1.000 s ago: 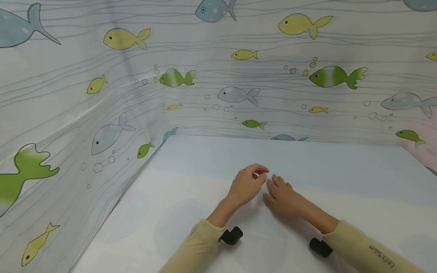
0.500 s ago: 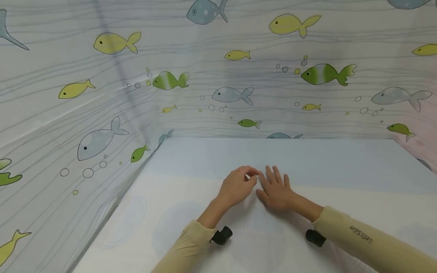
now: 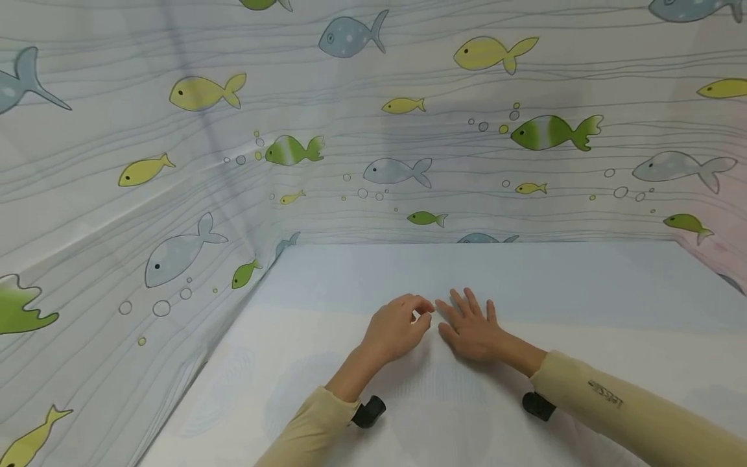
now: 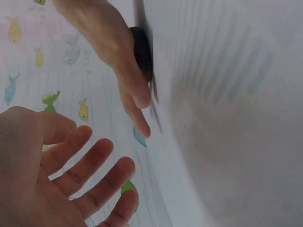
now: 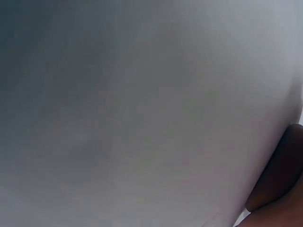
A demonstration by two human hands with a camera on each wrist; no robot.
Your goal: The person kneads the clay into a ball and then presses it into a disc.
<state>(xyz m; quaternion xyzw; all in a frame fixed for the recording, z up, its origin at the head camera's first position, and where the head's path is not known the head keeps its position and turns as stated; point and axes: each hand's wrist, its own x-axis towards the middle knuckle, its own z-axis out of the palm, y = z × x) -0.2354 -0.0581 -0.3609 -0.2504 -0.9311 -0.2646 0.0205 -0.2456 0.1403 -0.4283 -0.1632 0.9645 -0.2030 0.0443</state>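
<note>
My left hand hovers low over the white and pale blue sheet, its fingers loosely bent. In the left wrist view its fingers are apart with nothing between them. Just to its right, my right hand is palm down with its fingers spread, on or just above the sheet. A small gap separates the two hands. The left wrist view catches the right hand from the side, a dark shape beside its palm. Mostly blurred sheet fills the right wrist view; a dark form at its right edge is unclear.
A fabric wall printed with fish rises behind the flat surface, and another runs along the left. Small black wrist cameras hang under both beige sleeves. A pink patch shows at the far right.
The right hand's fingers have spread out flatter. My left hand has drifted slightly left and away from the right one. The head view has shifted a little.
</note>
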